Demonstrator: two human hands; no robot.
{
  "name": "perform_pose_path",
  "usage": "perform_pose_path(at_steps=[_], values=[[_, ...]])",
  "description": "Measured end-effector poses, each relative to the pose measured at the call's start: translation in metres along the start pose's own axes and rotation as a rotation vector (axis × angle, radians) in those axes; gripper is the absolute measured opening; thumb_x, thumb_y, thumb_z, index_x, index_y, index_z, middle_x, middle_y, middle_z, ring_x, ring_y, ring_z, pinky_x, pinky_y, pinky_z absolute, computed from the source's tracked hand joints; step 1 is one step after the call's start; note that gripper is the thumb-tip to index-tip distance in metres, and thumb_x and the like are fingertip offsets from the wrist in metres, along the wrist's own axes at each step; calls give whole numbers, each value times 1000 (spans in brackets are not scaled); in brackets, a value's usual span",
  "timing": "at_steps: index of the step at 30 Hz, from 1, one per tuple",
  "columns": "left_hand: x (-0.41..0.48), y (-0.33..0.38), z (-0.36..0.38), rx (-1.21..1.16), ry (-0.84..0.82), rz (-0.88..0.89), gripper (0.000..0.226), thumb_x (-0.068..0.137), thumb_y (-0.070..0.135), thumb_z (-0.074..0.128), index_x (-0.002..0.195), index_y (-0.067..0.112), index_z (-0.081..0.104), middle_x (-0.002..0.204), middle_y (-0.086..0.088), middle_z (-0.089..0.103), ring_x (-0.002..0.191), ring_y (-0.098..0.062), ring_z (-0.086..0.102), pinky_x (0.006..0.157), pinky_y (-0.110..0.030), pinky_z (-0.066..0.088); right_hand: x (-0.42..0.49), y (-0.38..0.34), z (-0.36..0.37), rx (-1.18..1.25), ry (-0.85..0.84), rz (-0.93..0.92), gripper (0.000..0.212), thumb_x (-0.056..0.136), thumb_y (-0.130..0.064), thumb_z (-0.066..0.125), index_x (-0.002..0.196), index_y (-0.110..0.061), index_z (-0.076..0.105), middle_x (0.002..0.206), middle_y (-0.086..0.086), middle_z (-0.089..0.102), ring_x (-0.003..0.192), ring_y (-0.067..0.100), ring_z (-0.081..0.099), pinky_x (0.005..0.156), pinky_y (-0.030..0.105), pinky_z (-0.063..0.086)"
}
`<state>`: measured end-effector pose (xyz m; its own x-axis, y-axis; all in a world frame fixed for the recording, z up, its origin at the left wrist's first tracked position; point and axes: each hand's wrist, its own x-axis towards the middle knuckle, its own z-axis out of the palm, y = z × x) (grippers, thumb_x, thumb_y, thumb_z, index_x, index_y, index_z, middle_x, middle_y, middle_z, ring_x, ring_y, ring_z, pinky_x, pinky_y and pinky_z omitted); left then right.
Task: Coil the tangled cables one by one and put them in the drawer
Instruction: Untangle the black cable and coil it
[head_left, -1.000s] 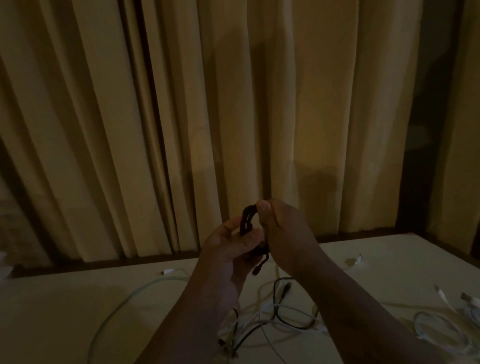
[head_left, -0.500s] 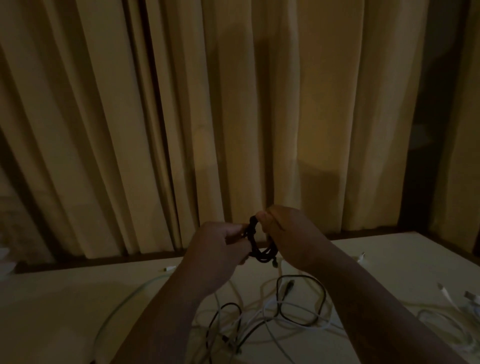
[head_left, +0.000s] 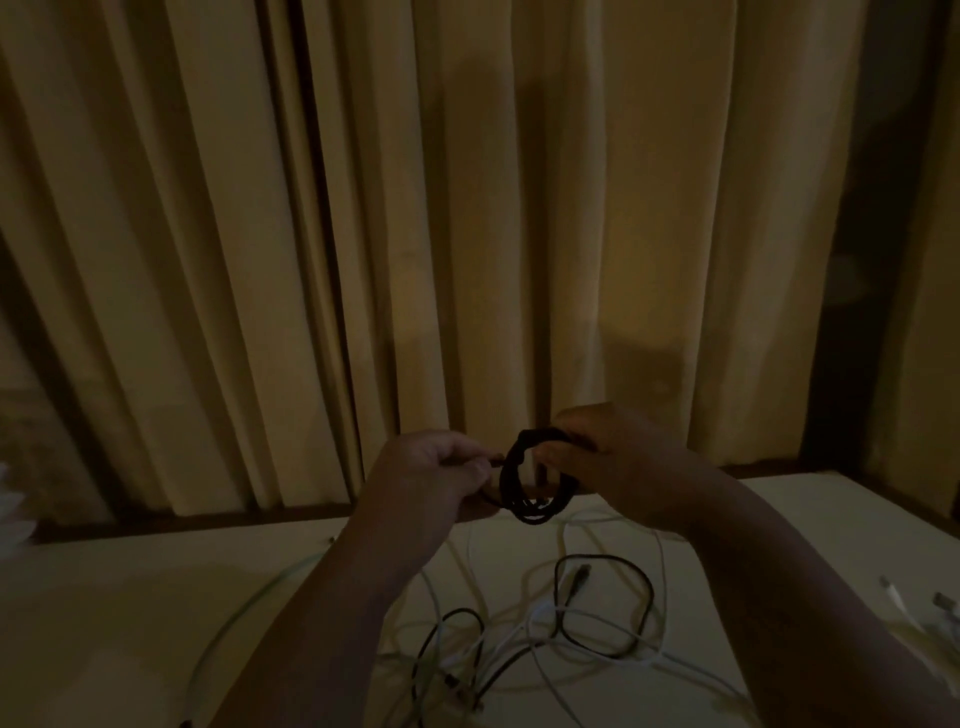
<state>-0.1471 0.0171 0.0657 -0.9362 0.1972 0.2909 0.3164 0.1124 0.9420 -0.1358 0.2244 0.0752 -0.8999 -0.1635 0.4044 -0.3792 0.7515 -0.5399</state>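
A small black coiled cable (head_left: 519, 486) hangs in the air above the table, held between both hands. My right hand (head_left: 613, 452) grips the coil's right side with its fingers through the loop. My left hand (head_left: 441, 473) is closed on the cable's loose end at the coil's left edge. Below them a tangle of black and white cables (head_left: 545, 639) lies spread on the pale table (head_left: 104, 623). No drawer is in sight.
Beige curtains (head_left: 467, 234) hang right behind the table's far edge. More white cables and plugs (head_left: 924, 613) lie at the right edge of the table. A long pale cable (head_left: 234, 623) curves across the left part. The scene is dim.
Both hands have shifted slightly apart and the coil has turned from edge-on to a round loop facing me. The view has tilted down, showing more of the tangle.
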Motion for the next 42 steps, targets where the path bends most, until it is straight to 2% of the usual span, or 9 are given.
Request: perform_pose_path(at_steps=[3, 6, 13, 20, 25, 27, 31, 36, 42], values=[[2, 1, -1, -390, -76, -192, 23, 99, 1, 50, 97, -4, 72, 68, -7, 68, 60, -20, 63, 56, -30, 56, 0, 0, 0, -6, 65, -46, 24, 100, -33, 59, 79, -23, 63, 68, -5, 59, 58, 2, 53, 55, 17, 42], [6, -6, -4, -473, -70, -236, 24, 101, 3, 49, 105, -6, 71, 71, -6, 57, 53, -13, 47, 47, -25, 45, 1, -1, 4, -40, 87, -70, 19, 100, -35, 58, 83, -30, 64, 73, -6, 63, 67, 5, 60, 58, 19, 46], [7, -13, -12, 342, 127, 188, 15, 96, 21, 65, 93, 28, 78, 84, 9, 73, 77, 3, 63, 66, -19, 45, -4, 4, -7, 165, -28, 13, 32, 94, -34, 67, 72, -12, 69, 60, 1, 61, 54, 9, 51, 55, 25, 41], [3, -9, -3, 351, 265, 356, 11, 96, 25, 64, 95, 28, 75, 71, 13, 65, 63, 1, 60, 53, -14, 44, -11, 5, -17, 262, -213, 97, 24, 93, -36, 69, 82, -17, 76, 73, 4, 74, 63, 15, 59, 65, 37, 45], [6, -17, -3, 489, 291, 578, 19, 100, 19, 56, 103, 22, 75, 96, 14, 66, 91, 3, 61, 75, -17, 49, -11, 5, -22, 326, -103, 72, 21, 91, -29, 70, 93, -9, 76, 82, 8, 77, 76, 17, 71, 70, 29, 56], [9, -24, -2, 525, 307, 643, 23, 100, 17, 52, 105, 19, 74, 98, 12, 66, 91, 0, 62, 77, -17, 50, -13, 2, -19, 470, -65, 63, 25, 83, -30, 71, 92, -7, 76, 87, 12, 77, 86, 22, 75, 83, 38, 61], [12, -31, 2, 469, 384, 572, 19, 98, 16, 58, 102, 24, 75, 100, 11, 64, 91, -5, 62, 74, -35, 56, -10, -6, -2, 572, 9, -19, 17, 88, -29, 69, 86, -14, 76, 90, 18, 75, 92, 40, 72, 87, 61, 56], [8, -19, 12, -64, 377, 125, 37, 95, 10, 64, 74, 37, 77, 83, 9, 77, 85, -10, 72, 74, -27, 55, -4, -19, 26, 637, 150, -43, 20, 98, -20, 62, 90, -8, 75, 80, 8, 73, 67, 16, 65, 65, 28, 55], [11, -14, 13, -690, 253, -297, 19, 98, 6, 55, 100, 5, 74, 85, -11, 78, 74, -20, 74, 62, -29, 57, 1, -23, 54, 697, 356, 34, 20, 98, -21, 63, 86, -11, 75, 72, -1, 74, 63, 4, 67, 59, 20, 53]])
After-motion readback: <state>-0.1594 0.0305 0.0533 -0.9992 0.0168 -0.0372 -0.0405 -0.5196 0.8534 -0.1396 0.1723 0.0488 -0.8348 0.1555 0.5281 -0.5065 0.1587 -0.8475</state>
